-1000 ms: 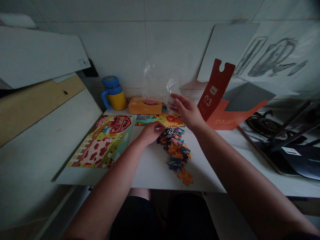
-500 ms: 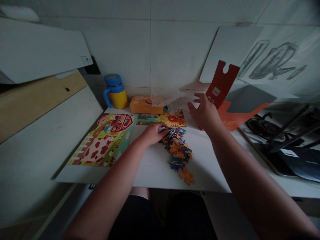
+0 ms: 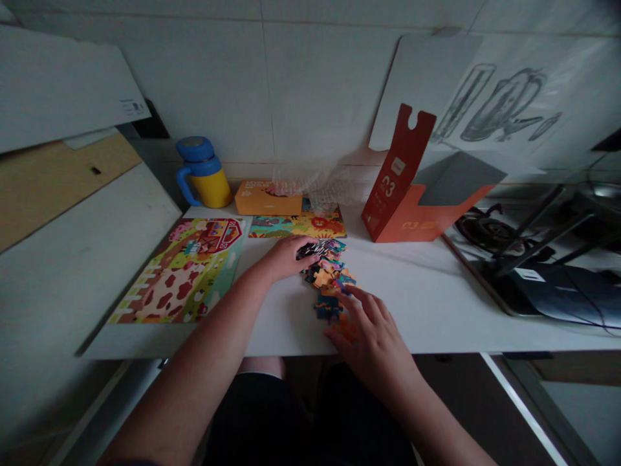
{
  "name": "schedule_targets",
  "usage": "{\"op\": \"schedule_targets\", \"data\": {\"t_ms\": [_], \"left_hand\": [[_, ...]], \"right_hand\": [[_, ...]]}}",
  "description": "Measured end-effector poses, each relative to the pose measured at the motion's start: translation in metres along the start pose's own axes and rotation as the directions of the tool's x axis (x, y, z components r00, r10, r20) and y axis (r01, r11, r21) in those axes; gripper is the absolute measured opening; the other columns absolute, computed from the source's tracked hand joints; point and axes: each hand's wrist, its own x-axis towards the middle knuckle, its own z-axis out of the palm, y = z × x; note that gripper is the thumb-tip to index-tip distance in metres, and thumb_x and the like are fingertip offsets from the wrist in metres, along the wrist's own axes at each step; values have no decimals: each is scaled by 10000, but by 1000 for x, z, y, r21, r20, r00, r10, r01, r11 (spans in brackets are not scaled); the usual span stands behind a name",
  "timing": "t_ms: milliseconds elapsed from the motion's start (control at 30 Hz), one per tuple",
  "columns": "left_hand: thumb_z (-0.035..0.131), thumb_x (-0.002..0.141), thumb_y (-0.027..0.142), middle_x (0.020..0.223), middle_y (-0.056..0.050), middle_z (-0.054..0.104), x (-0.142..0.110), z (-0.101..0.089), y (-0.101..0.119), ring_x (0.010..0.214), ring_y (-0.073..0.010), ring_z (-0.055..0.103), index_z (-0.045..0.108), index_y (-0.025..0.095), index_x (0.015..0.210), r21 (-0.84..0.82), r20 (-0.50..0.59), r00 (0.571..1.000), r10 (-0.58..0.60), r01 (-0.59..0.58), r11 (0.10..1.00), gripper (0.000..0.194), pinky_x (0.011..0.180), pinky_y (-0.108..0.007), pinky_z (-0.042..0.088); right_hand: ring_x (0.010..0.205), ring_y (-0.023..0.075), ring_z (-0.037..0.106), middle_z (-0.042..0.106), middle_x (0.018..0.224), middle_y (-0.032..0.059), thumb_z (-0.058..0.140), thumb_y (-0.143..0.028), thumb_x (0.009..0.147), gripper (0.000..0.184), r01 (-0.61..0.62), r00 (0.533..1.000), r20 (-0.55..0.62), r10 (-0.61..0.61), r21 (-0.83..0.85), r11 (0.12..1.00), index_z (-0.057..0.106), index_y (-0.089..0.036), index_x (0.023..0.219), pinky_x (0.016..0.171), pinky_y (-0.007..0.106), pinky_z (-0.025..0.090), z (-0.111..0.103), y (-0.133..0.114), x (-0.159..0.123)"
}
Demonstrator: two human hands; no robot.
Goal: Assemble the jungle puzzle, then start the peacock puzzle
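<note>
A heap of jigsaw puzzle pieces (image 3: pixel 327 304) lies on the white table, with dark blue, orange and black-and-white striped pieces showing. My left hand (image 3: pixel 290 255) curls round several striped pieces (image 3: pixel 313 250) at the heap's far end, thumb and fingers closed on them. Over the near end, my right hand (image 3: pixel 371 323) reaches in from the right. Its fingers are apart and the tips touch the pieces, partly covering an orange one (image 3: pixel 345 327). I see nothing gripped in it.
A farm puzzle picture (image 3: pixel 179 272) lies on the left and an animal one (image 3: pixel 291 226) behind the heap. At the back stand a blue-and-yellow mug (image 3: pixel 213 184), an orange box (image 3: pixel 269 199) with clear plastic, and an open orange-red carton (image 3: pixel 420 220). A gas stove (image 3: pixel 548 278) is at right.
My right hand has come down from beside the orange-red carton to the near end of the pieces. My left hand stays at the striped pieces. The view has shifted slightly right.
</note>
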Motion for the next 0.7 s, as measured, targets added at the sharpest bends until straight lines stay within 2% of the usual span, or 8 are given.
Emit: {"op": "schedule_targets", "data": {"t_ms": [133,267,500,700], "left_hand": [[720,957,416,1322,-80,778,-2,0,3,1235,-264,717,741,265,1295,-15,7,1000,-10,10,1000,371,1128,-404,536],[713,944,373,1301,-82,780,-4,-1,3,1225,-261,718,749,256,1260,-23,-18,1000,-10,10,1000,339,1133,-405,538],[730,923,352,1232,-79,791,-6,-2,4,1153,-258,734,753,241,1194,-20,-22,1000,-22,21,1000,294,1078,-399,562],[746,911,361,1198,-78,793,-7,-4,3,1115,-257,738,744,231,1172,-17,-21,1000,-19,18,1000,292,1035,-393,568]], "right_hand": [[1336,430,599,587,1554,163,749,-358,976,505,27,999,46,-25,-52,998,661,-346,1473,1025,683,593,9,-8,-6],[1311,392,611,600,1551,135,692,-294,1015,358,45,995,88,-36,-110,993,730,-328,1369,1081,655,558,7,2,-4],[1176,327,681,703,1415,114,633,-283,1054,295,-52,996,67,67,-204,978,739,-295,1330,1011,526,583,-8,48,-3],[1128,321,682,756,1278,105,536,-283,1097,292,-130,990,27,140,-234,963,733,-253,1310,969,502,581,-18,90,-9]]}}
